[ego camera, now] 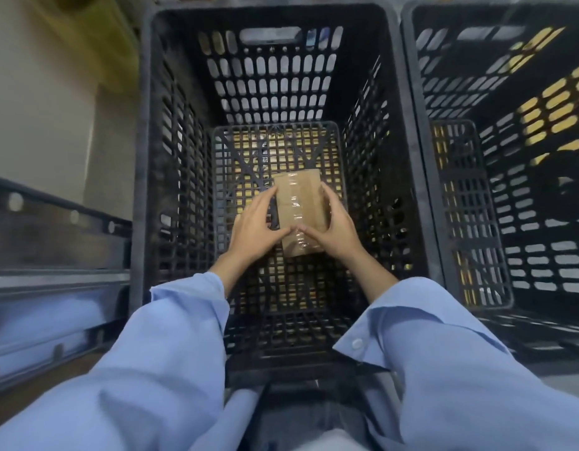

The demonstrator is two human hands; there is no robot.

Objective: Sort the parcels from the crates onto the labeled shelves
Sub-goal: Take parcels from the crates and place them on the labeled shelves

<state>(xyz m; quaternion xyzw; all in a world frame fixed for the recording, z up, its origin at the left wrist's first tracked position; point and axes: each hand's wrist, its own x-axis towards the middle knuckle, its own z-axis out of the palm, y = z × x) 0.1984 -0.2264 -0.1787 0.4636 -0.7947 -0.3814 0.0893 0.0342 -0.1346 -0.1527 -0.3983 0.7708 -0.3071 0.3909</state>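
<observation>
A small brown cardboard parcel (309, 203) with clear tape down its middle lies deep inside a black slotted crate (184, 157), near the mesh floor. Both arms in light blue sleeves reach down into the crate. My left hand (254, 227) grips the parcel's left side, fingers along the edge and thumb on top. My right hand (335, 227) grips its right side the same way. The two thumbs nearly meet over the tape. The parcel's underside is hidden.
A second black slotted crate (496, 157) stands directly to the right, its walls touching the first. A dark metal shelf frame (53, 229) runs along the left. A beige wall and floor lie at the upper left.
</observation>
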